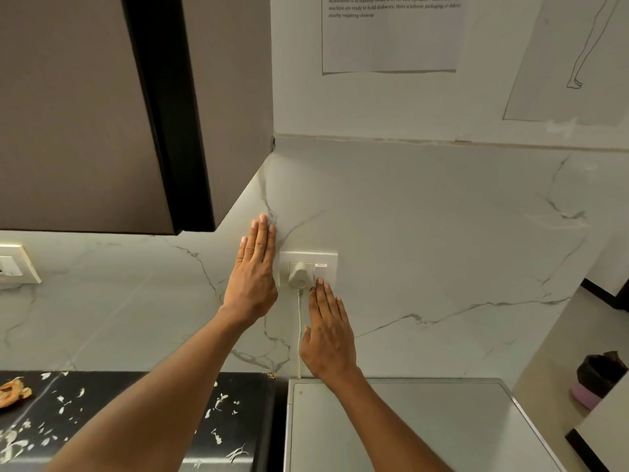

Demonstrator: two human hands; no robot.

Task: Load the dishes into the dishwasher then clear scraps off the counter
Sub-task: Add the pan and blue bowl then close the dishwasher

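Observation:
My left hand [253,272] lies flat with straight fingers against the marble wall, just left of a white socket plate [308,258]. My right hand [328,330] reaches up with straight fingers, its fingertip touching the switch [320,270] beside the white plug [299,276]. A white cord [299,332] hangs from the plug down behind the grey dishwasher top [408,430]. Orange scraps [13,391] lie on the black counter [136,403] at the far left. No dishes are in view.
A dark wall cabinet [102,114] hangs at the upper left. Another socket plate [15,265] is on the wall at far left. Paper sheets [391,39] are stuck above. A bin with a black bag [595,376] stands on the floor at right.

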